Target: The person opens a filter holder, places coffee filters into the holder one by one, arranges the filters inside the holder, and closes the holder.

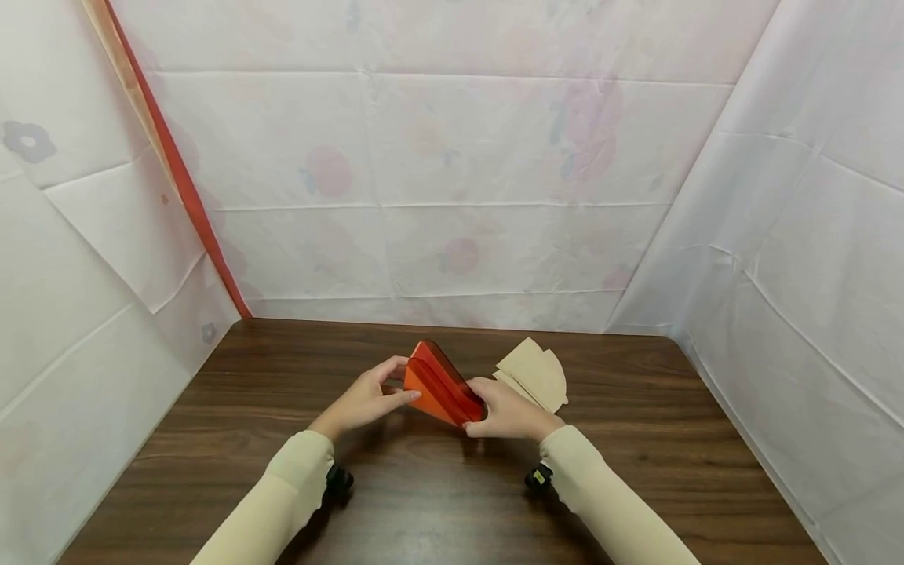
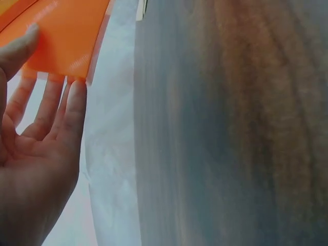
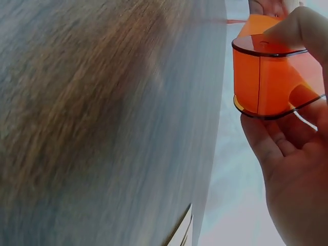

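Both hands hold an orange see-through plastic holder [image 1: 441, 384], tilted and raised above the table. It has flat sides and a rounded end with dark rims. My left hand [image 1: 369, 396] pinches its left corner, thumb on the flat orange face and fingertips at the edge behind, as the left wrist view shows. At the lower right end, my right hand [image 1: 504, 410] grips the holder's rounded end [image 3: 261, 82] between thumb and fingers. Just beyond the right hand lie tan fan-shaped papers [image 1: 537, 373] that look like coffee filters. The holder's inside cannot be made out.
The dark wooden table [image 1: 247, 416] has a white patterned sheet [image 1: 452, 157] hanging behind it and more sheeting at both sides. A red strip [image 1: 176, 165] runs down the back left corner to the table.
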### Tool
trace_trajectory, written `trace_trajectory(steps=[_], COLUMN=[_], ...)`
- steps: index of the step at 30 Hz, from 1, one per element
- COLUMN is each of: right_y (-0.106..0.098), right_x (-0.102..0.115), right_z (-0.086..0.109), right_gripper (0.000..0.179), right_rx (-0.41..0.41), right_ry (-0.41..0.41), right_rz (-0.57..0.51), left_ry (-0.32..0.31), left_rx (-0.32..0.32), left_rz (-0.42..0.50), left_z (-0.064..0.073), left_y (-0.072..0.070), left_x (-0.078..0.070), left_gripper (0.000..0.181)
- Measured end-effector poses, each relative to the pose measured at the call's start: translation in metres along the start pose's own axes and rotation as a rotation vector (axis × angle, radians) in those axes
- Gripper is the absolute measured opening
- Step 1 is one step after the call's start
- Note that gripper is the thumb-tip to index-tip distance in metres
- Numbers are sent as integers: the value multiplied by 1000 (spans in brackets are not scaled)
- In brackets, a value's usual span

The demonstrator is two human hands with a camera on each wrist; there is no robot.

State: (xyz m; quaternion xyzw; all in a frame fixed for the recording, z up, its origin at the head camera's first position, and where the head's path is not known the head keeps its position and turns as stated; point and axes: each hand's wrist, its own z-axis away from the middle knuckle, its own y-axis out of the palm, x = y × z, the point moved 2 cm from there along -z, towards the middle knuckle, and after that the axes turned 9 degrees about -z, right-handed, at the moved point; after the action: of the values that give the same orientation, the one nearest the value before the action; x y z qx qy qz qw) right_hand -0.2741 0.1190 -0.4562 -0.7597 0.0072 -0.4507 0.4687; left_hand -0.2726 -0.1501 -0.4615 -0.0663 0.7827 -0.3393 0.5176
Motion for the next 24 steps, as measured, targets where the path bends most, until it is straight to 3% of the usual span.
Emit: trace_trajectory(steps=[6,13,24], right_y=[-3,-5,-8], right_x=[-2,-2,-2], right_z=[6,9,14], right_gripper=[37,33,35], right_rx=[-36,-39,-36], right_ry=[-22,-28,-26], right_rz=[-38,-10,21], left_ry=[10,4,-15], left_rx=[-31,-48,-41], left_rz=[-32,-38,17], left_z=[4,9,14], left_y=[4,7,13], left_x=[-4,-7,-14], left_gripper=[43,44,43])
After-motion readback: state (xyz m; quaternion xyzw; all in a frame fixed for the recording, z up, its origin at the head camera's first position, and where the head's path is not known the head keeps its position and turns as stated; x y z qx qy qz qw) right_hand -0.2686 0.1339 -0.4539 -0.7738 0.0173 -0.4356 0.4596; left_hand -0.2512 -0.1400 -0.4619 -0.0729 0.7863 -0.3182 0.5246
